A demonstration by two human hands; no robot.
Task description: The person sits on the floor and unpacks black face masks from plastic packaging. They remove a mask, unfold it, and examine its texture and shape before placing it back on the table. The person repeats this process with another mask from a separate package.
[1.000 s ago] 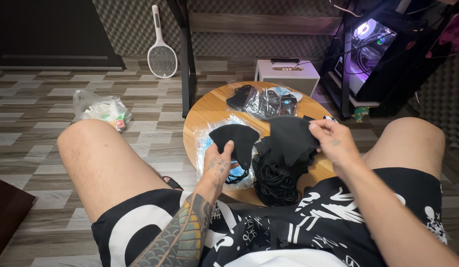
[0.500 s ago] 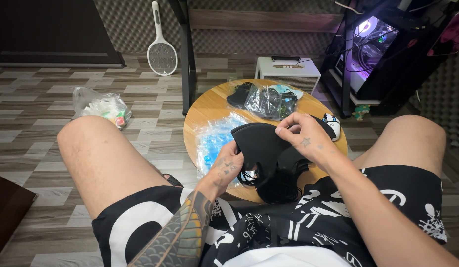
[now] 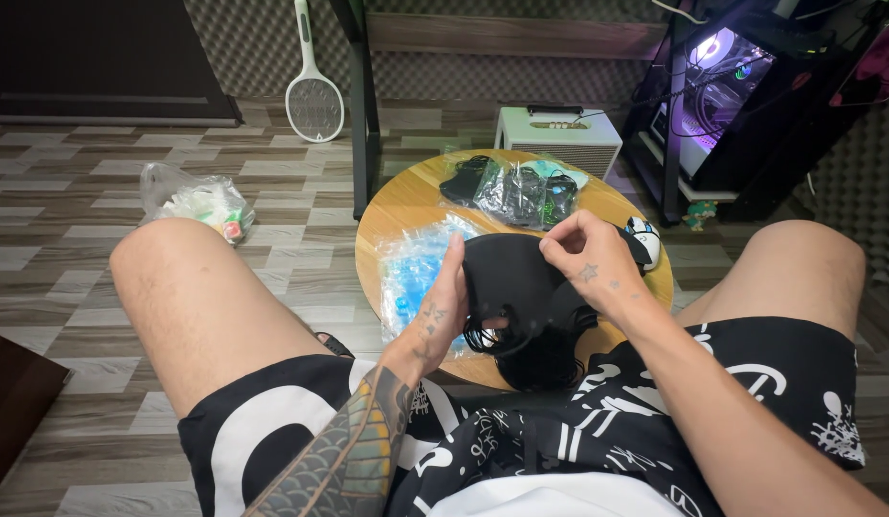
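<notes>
Black cloth (image 3: 507, 278) sits between our hands over the near edge of the round wooden worktop (image 3: 406, 206). Our left hand (image 3: 443, 311) grips its left side, thumb tucked under by the cords, and our right hand (image 3: 588, 263) pinches its top edge. Clear blue-tinted bags (image 3: 411, 268) lie at the worktop's left edge, just beside the left hand. Bagged dark items (image 3: 511, 187) rest at the far edge, and a white mouse (image 3: 644, 237) near the right edge.
</notes>
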